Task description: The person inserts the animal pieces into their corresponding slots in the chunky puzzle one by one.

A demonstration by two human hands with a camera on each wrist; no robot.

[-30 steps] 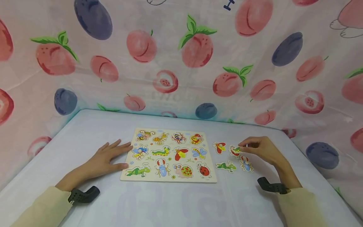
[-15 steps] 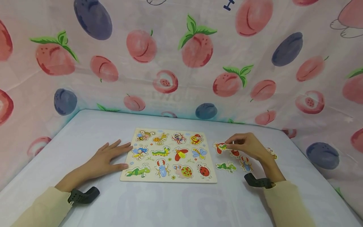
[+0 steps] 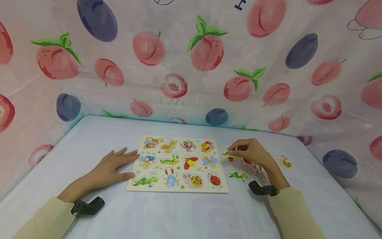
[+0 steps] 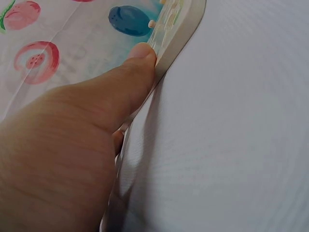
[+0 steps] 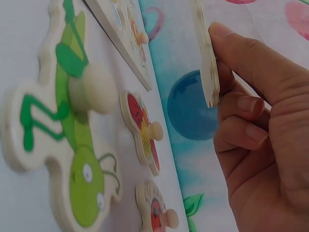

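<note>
A wooden knob puzzle board printed with insects lies on the table. My left hand rests at its left side with spread, straight fingers; in the left wrist view the thumb touches the board's edge. Just past the board's right side, my right hand pinches a green puzzle piece, likely the caterpillar, above the table. The right wrist view shows that piece edge-on, its picture hidden. Below it lie the red-winged insect piece and the grasshopper piece.
Right of the board lie a stag beetle piece, a ladybug piece partly under my right hand, and a snail piece. Another piece is mostly hidden behind the right wrist. A fruit-patterned cloth hangs behind the table.
My right hand has carried the green piece leftward from over the ladybug piece toward the board's right edge, uncovering the snail piece. The left hand has stayed in place.
</note>
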